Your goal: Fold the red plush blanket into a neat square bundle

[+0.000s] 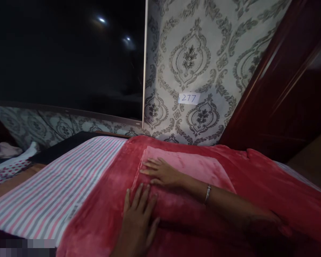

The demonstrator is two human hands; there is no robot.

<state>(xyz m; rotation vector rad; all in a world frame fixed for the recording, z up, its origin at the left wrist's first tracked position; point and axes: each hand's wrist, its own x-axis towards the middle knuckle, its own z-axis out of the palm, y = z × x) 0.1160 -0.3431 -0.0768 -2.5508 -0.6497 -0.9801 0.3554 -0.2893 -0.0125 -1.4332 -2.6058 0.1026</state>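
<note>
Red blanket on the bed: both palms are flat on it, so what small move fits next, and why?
Probably slide both hands outward to smooth the folded red blanket: the left hand and right hand press flat on its left edge, gripping nothing.

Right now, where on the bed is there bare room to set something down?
The pink and grey striped sheet lies bare between the red fleece blanket and the dark bed edge at left. The folded blanket part is taken: left hand and right hand press flat there. Clothes crowd the far left.
</note>
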